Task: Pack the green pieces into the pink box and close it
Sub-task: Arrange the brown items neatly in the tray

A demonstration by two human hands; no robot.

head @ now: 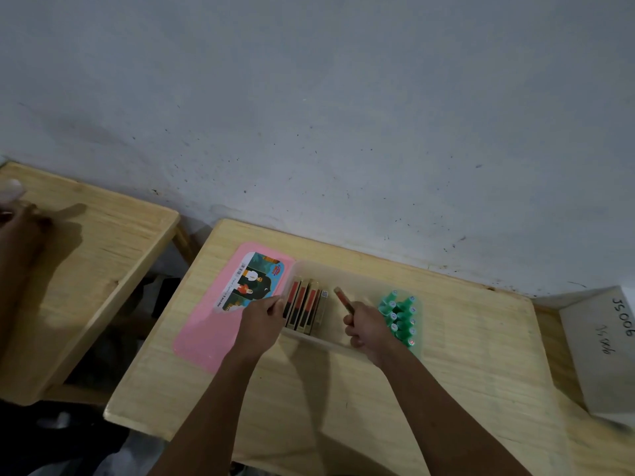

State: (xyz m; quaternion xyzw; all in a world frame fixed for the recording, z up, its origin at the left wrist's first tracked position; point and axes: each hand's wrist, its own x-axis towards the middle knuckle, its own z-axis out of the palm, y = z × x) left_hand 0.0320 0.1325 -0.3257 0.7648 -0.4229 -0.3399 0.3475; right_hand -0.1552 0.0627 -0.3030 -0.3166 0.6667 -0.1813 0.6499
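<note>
Green pieces [400,317] stand clustered at the right end of the translucent box [347,269], just beside our right hand [369,326].
We see the right hand closed around a slim red-and-tan pack [342,298]; our left hand [263,321] pinches the outermost of the upright packs [304,305]. The pink lid [206,324] lies left, its label unreadable. A grey box [604,352] reads "JS006".

Open gap in the box [357,269] between upright packets [304,305] and green pieces [400,317].
</note>
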